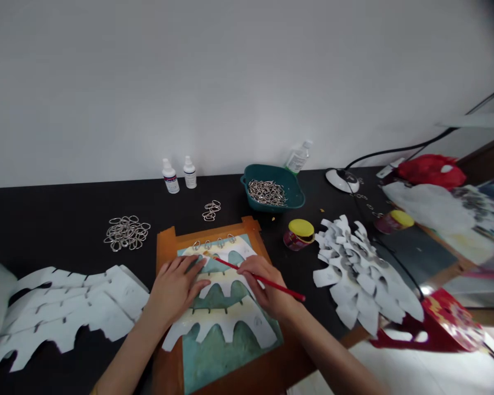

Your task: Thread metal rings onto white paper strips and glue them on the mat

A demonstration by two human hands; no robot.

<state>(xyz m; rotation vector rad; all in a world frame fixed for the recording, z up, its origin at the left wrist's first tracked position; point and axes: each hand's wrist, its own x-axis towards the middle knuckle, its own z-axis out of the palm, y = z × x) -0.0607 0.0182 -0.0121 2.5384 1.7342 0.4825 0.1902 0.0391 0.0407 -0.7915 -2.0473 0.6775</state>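
My right hand (pixel 265 282) is closed round a red-handled brush (pixel 275 284), whose tip rests on the top white cut piece near several metal rings (pixel 220 242). Spread over the left side of the same piece, my left hand (pixel 179 285) has its fingers apart and holds it down. Scalloped white pieces (pixel 226 323) lie in overlapping rows on a green sheet (pixel 214 359), which sits on an orange-brown board (pixel 168 351). Just right of the board stands a small tub with a yellow lid (pixel 299 236).
White cut pieces lie left (pixel 86 307) and in a heap right (pixel 362 274). Behind are loose rings (pixel 127 233), two white bottles (pixel 170 178), a green basin of rings (pixel 298 195), a clear bottle (pixel 298 159) and a white lamp base (pixel 341 181).
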